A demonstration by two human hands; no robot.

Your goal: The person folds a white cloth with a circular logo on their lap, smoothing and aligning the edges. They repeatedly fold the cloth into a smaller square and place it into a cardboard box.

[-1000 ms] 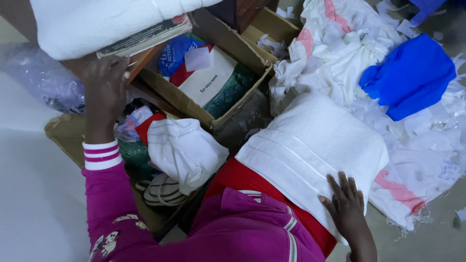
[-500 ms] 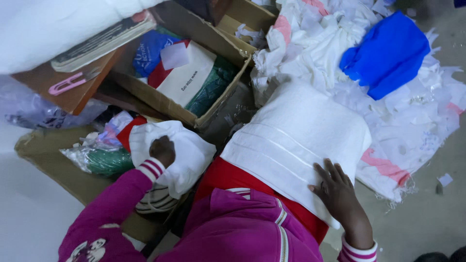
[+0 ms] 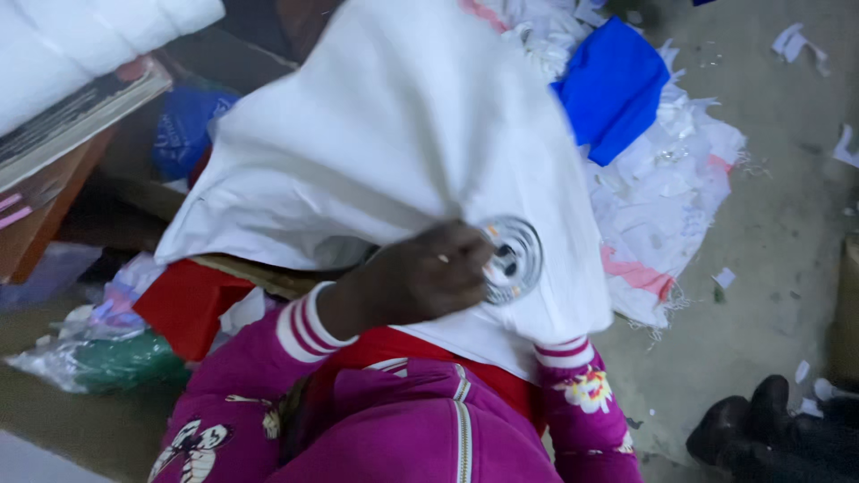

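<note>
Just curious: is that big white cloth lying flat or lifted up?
Lifted: the white cloth hangs bunched and draped from the left hand, over the red fabric.

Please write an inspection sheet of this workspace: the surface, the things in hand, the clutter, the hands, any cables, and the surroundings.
Surface: grey floor, dusty, with paper scraps.
Things in hand: white cloth lifted up; round clear spool against it.
Clutter: blue cloth, pile of white scraps, red cloth, green item in a plastic bag.
Hands: left hand grips the white cloth and the spool; right hand hidden under the cloth.
Cables: nothing seen.
Surroundings: book at left; dark shoes at lower right.
</note>
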